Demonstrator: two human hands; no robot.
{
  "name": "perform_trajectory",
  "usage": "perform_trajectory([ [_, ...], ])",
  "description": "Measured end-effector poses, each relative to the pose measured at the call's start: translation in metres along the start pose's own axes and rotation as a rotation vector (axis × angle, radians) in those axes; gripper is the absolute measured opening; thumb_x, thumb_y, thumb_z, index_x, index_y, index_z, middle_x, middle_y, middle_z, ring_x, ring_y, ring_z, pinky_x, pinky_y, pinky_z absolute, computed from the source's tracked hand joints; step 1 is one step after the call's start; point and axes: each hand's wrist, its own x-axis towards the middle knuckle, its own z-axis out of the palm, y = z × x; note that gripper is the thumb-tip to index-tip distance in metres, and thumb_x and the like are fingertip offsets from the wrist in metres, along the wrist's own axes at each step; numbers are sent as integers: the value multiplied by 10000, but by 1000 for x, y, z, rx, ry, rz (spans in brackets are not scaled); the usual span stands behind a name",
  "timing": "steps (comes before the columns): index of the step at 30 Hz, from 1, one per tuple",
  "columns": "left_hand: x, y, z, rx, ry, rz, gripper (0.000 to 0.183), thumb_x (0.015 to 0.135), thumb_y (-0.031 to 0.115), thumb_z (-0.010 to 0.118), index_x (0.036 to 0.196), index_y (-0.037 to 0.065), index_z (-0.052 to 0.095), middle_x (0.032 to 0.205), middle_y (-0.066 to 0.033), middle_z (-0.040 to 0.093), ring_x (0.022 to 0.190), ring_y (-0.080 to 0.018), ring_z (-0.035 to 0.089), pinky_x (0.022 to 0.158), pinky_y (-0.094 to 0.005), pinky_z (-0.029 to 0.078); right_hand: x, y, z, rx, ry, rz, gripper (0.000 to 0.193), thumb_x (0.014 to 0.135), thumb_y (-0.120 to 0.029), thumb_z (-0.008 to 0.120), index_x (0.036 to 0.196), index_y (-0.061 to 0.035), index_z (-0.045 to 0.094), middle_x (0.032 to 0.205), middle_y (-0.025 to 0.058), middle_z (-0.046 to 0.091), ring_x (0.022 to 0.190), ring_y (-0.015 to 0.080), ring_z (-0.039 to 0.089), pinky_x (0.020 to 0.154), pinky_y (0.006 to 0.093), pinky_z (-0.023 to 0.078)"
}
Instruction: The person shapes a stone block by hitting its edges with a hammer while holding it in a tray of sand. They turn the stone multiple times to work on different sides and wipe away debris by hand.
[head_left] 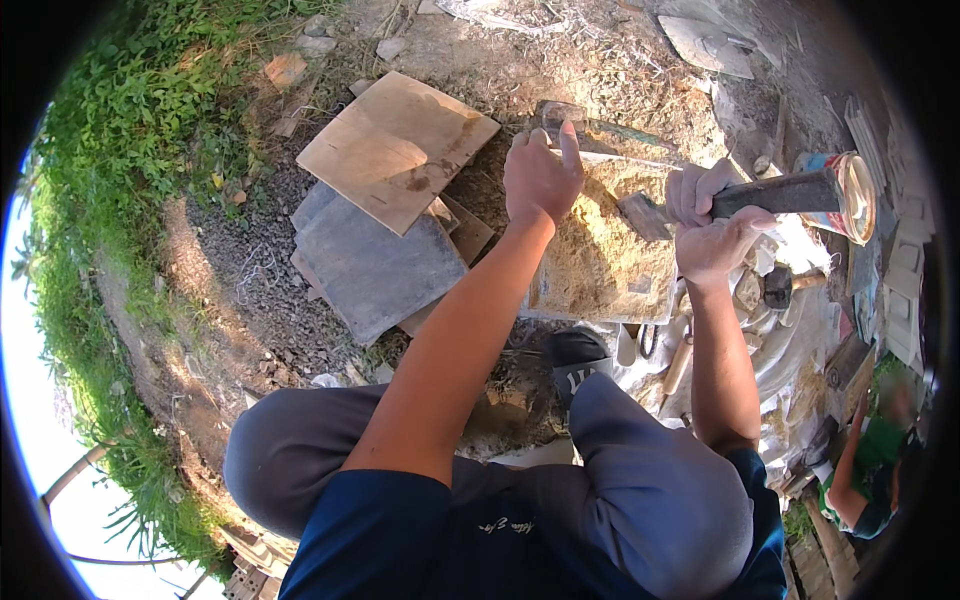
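dark flat-sided hand tool (785, 195) was gripped partway along, its squared gray end (646, 216) pointing left over the slab's right side, contact unclear | rough-faced slab (600, 250) lay broad side up, yellow-brown and gritty, partly shaded, its near edge pale and straight

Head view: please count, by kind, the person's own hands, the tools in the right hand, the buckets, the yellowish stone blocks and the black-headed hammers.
Own hands, left hand and right hand: 2
Tool in the right hand: 1
Bucket: 1
Yellowish stone block: 1
Black-headed hammer: 1
Total: 6
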Motion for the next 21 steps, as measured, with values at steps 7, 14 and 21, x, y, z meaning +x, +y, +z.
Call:
perform_trajectory([
  [7,-1,7,0,1,29,33,520,1005,389,495,850,-95,608,827,-274,591,798,-453,600,738,-500,482,0,-2,0,-9,-28,-36,760,870,-813,321,693,-74,337,595,-20,318,527,82,226,480,270,191],
  [14,0,4,-7,68,-42,-26,522,1004,417,460,892,-70,613,927,-254,607,889,-419,625,808,-476,515,0,-11,9,59,-101,-85,763,848,-800,410,684,-57,347,613,-22,312,527,94,283,490,270,185],
  [21,-4,6,-10,67,-49,-17,567,1012,441,424,939,-83,629,966,-296,617,951,-443,618,868,-491,498,4,9,-1,-64,-105,-59,727,909,-745,397,683,-54,370,588,-25,314,519,83,278,473,281,180],
])
